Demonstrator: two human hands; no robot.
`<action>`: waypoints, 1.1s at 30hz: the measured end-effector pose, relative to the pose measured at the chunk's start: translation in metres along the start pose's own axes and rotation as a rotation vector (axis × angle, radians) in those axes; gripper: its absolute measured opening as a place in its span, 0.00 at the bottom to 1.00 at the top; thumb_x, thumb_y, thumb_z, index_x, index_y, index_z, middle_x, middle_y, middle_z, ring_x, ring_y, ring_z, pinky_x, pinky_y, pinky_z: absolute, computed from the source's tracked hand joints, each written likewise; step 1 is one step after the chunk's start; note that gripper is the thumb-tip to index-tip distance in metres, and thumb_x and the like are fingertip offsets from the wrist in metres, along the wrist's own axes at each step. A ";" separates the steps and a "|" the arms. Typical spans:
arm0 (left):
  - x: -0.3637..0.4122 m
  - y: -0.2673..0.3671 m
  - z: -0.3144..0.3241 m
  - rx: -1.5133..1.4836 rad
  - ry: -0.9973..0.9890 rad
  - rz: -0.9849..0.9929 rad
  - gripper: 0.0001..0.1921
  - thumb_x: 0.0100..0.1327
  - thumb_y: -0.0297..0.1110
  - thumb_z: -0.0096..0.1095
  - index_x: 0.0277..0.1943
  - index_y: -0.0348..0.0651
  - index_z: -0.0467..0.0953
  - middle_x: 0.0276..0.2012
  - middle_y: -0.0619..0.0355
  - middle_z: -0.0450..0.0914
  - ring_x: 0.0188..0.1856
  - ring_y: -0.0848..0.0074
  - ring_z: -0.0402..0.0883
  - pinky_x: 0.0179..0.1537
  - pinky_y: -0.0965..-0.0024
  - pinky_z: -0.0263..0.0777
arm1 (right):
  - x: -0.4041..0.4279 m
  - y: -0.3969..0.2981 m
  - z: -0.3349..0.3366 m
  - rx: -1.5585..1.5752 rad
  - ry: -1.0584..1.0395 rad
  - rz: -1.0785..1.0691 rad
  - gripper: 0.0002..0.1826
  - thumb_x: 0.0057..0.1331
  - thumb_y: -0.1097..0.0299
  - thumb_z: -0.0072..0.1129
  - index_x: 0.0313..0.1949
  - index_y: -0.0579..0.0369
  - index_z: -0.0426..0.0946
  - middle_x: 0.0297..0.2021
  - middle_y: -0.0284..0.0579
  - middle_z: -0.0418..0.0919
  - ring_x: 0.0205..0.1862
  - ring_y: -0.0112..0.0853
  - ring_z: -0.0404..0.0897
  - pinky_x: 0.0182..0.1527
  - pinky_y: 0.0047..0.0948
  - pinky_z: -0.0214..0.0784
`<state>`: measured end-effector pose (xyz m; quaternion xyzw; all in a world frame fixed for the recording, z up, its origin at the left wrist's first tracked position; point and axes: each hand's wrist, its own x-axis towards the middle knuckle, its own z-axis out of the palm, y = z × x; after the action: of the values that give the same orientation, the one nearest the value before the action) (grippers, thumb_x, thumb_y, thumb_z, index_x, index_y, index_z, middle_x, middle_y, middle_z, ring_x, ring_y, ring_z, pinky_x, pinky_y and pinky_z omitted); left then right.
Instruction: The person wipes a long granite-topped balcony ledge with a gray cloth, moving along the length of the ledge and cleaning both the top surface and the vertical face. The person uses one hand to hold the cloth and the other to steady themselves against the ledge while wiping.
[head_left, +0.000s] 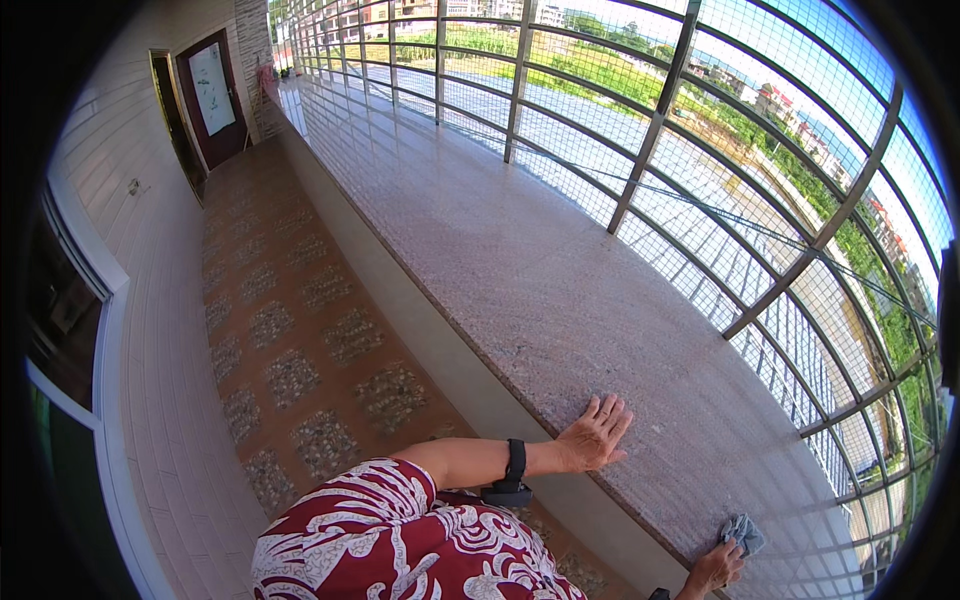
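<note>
My left hand (595, 437) lies flat with its fingers spread on the polished granite ledge (525, 292), close to its front edge, and holds nothing. A black band with a dark device is strapped to that forearm. At the lower right, my right hand (716, 568) grips a crumpled grey-blue cloth (742, 533), which is pressed on the ledge top. Part of another black wrist strap shows at the bottom edge.
A metal grille (652, 135) with wire mesh rises along the ledge's outer side. Below the ledge runs a floor with pebble-patterned squares (292, 379). A tiled wall (169, 322) stands at left, with a door (212, 97) at the far end.
</note>
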<state>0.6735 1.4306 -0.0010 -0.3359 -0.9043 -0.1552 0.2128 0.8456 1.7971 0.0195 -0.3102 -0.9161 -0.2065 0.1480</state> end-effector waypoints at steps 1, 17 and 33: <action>0.000 0.000 0.000 -0.010 -0.002 0.001 0.37 0.65 0.53 0.55 0.64 0.26 0.61 0.61 0.29 0.64 0.66 0.40 0.61 0.62 0.40 0.58 | 0.001 -0.002 -0.004 0.011 -0.025 -0.018 0.15 0.66 0.66 0.48 0.52 0.50 0.73 0.48 0.44 0.74 0.50 0.45 0.71 0.47 0.51 0.62; 0.001 0.002 -0.005 0.001 0.029 0.024 0.36 0.64 0.52 0.56 0.63 0.26 0.64 0.60 0.28 0.66 0.64 0.37 0.62 0.61 0.38 0.57 | 0.009 -0.021 -0.009 -0.012 -0.060 0.004 0.13 0.66 0.69 0.46 0.48 0.53 0.73 0.42 0.44 0.75 0.49 0.45 0.72 0.47 0.51 0.63; 0.008 -0.003 0.005 0.088 0.025 0.088 0.35 0.67 0.54 0.54 0.63 0.28 0.65 0.59 0.33 0.70 0.64 0.43 0.66 0.60 0.40 0.58 | 0.067 -0.066 -0.016 1.482 -0.432 0.450 0.12 0.68 0.68 0.50 0.44 0.62 0.77 0.29 0.41 0.79 0.33 0.28 0.76 0.38 0.31 0.67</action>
<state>0.6643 1.4347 -0.0018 -0.3636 -0.8919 -0.1102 0.2452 0.7547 1.7759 0.0413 -0.3416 -0.7389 0.5545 0.1730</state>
